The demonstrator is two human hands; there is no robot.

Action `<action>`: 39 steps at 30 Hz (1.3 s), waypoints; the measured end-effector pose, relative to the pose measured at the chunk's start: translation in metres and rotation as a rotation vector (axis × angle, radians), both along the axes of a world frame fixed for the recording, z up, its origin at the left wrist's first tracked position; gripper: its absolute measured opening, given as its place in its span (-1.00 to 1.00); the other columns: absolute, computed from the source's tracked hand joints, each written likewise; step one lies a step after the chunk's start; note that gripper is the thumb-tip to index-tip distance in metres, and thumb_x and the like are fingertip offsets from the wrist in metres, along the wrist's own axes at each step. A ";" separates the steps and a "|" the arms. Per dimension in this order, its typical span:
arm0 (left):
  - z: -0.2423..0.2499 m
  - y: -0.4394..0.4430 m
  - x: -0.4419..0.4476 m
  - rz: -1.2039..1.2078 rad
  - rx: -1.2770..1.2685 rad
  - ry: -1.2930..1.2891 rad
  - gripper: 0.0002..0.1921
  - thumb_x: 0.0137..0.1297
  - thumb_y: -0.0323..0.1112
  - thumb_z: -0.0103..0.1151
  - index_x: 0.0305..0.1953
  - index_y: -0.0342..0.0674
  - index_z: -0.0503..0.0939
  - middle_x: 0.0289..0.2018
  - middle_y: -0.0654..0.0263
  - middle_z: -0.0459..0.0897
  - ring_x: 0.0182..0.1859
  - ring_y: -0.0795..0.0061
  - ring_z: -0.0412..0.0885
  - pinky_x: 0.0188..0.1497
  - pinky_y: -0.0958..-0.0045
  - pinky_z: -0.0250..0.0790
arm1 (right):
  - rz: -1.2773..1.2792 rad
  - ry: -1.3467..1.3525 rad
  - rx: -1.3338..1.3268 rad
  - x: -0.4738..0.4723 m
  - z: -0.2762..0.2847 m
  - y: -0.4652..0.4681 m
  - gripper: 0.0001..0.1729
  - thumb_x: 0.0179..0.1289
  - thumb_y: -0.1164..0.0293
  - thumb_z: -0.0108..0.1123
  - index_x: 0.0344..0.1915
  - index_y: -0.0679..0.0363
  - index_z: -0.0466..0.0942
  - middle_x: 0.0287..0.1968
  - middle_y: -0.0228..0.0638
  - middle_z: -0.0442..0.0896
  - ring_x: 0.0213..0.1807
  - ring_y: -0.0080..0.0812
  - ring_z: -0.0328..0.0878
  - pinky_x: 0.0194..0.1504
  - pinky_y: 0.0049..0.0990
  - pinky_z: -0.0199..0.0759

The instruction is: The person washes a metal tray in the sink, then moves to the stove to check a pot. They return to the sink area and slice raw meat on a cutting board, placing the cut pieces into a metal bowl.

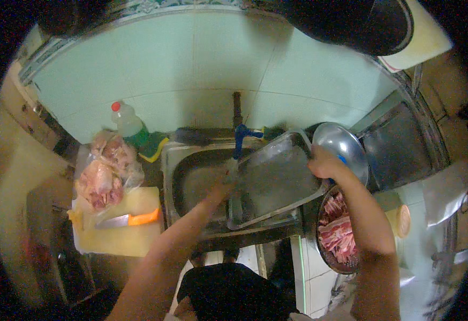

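Note:
A rectangular tray, see-through or metal, lies slanted across the right part of the steel sink. At the tray's right end, my right hand grips the rim. My left hand is blurred at the tray's left edge, below the blue-handled tap. What looks like running water partly covers that hand, so its fingers and any hold on the tray are unclear. Just beyond my right hand, a shiny metal bowl or lid leans on its side.
Left of the sink, a knife with an orange handle lies on a cutting board. Bagged raw poultry rests behind it, near a bottle and a sponge. Sliced raw meat fills a colander beneath my right forearm.

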State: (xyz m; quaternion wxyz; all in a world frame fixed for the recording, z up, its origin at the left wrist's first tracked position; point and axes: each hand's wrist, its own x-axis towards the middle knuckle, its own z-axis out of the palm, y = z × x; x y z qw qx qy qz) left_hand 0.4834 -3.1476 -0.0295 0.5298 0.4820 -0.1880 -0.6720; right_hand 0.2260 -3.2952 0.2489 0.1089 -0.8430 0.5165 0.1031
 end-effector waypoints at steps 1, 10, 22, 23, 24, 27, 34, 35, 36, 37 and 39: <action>0.009 -0.012 -0.012 -0.018 -0.044 0.003 -0.42 0.41 -0.09 0.13 0.41 -0.06 0.42 0.10 0.18 0.67 0.10 0.21 0.63 0.17 0.15 0.51 | -0.014 -0.001 -0.084 -0.013 0.006 0.009 -0.52 0.23 0.28 0.20 0.08 0.34 0.63 0.21 0.26 0.59 0.21 0.19 0.61 0.20 -0.04 0.52; 0.108 0.035 0.022 0.032 -0.092 -0.132 -0.43 0.46 0.15 0.14 0.26 -0.15 0.61 0.09 0.14 0.73 0.09 0.16 0.66 0.23 0.11 0.47 | 0.408 0.363 0.151 -0.061 -0.032 0.000 -0.60 0.28 0.41 0.04 0.05 0.02 0.72 0.05 0.10 0.69 0.15 0.06 0.64 0.15 -0.05 0.57; 0.206 0.196 0.120 0.237 0.058 -0.423 -0.12 0.21 -0.34 0.25 0.58 -0.15 0.15 0.21 0.15 0.59 0.10 0.25 0.62 0.11 0.25 0.54 | -0.154 -0.605 0.884 0.085 -0.222 0.053 -0.40 0.21 0.33 0.37 0.27 0.18 0.53 0.14 -0.18 0.68 0.10 -0.18 0.63 -0.01 -0.17 0.57; 0.216 0.194 0.120 0.248 0.054 -0.567 -0.07 0.20 -0.41 0.23 0.61 -0.18 0.06 0.26 0.13 0.57 0.11 0.27 0.63 0.08 0.29 0.56 | -0.188 -0.677 0.913 0.100 -0.248 0.055 -0.44 0.21 0.34 0.37 0.23 0.21 0.56 0.14 -0.20 0.68 0.11 -0.20 0.63 0.05 -0.21 0.53; 0.222 0.189 0.119 0.237 -0.024 -0.595 -0.06 0.20 -0.45 0.22 0.62 -0.18 0.04 0.27 0.13 0.57 0.13 0.28 0.62 0.11 0.30 0.54 | -0.227 -0.752 0.942 0.111 -0.273 0.053 -0.47 0.21 0.34 0.38 0.18 0.24 0.58 0.14 -0.21 0.68 0.11 -0.22 0.62 0.10 -0.24 0.50; 0.218 0.168 0.117 0.229 -0.291 -0.750 -0.06 0.20 -0.57 0.18 0.62 -0.21 0.01 0.31 0.09 0.55 0.21 0.31 0.59 0.19 0.33 0.48 | -0.342 -0.619 0.958 0.140 -0.339 0.027 -0.59 0.23 0.32 0.37 0.05 0.22 0.64 0.05 -0.23 0.71 0.09 -0.26 0.64 0.08 -0.21 0.54; 0.089 0.083 0.111 0.151 -0.069 -1.037 -0.33 0.34 -0.41 0.15 0.48 -0.29 0.29 0.31 0.05 0.55 0.25 0.15 0.57 0.33 0.25 0.37 | -0.358 -0.609 0.186 0.075 -0.317 -0.070 -0.68 0.22 0.30 0.36 -0.05 0.18 0.67 -0.07 -0.03 0.76 -0.05 0.05 0.74 0.01 -0.05 0.62; 0.068 0.069 0.106 0.137 0.010 -1.022 -0.37 0.39 -0.33 0.15 0.47 -0.27 0.33 0.31 0.06 0.56 0.24 0.13 0.58 0.32 0.20 0.38 | -0.228 -0.646 -0.076 0.059 -0.293 -0.071 -0.68 0.22 0.31 0.37 -0.05 0.19 0.67 -0.09 0.00 0.76 -0.05 0.09 0.73 0.01 -0.05 0.61; 0.049 0.057 0.097 0.208 -0.022 -0.777 -0.39 0.42 -0.24 0.12 0.45 -0.25 0.34 0.29 0.07 0.57 0.23 0.11 0.58 0.32 0.15 0.38 | -0.137 -0.658 -0.272 0.049 -0.267 -0.071 -0.68 0.21 0.31 0.37 -0.06 0.20 0.66 -0.11 0.02 0.76 -0.05 0.13 0.73 0.00 -0.05 0.60; 0.031 0.046 0.087 0.241 0.024 -0.517 -0.40 0.46 -0.14 0.08 0.44 -0.24 0.36 0.28 0.08 0.58 0.22 0.10 0.58 0.31 0.09 0.38 | -0.091 -0.638 -0.392 0.041 -0.240 -0.067 -0.68 0.21 0.31 0.38 -0.06 0.20 0.66 -0.13 0.05 0.76 -0.05 0.17 0.72 0.00 -0.04 0.60; 0.003 0.030 0.068 0.302 0.026 -0.124 -0.39 0.48 0.08 0.03 0.39 -0.17 0.41 0.21 0.12 0.61 0.15 0.06 0.59 0.18 0.00 0.43 | -0.133 -0.487 -0.368 0.038 -0.184 -0.057 -0.71 0.20 0.34 0.35 -0.10 0.22 0.64 -0.17 0.06 0.75 -0.06 0.20 0.70 -0.02 -0.03 0.58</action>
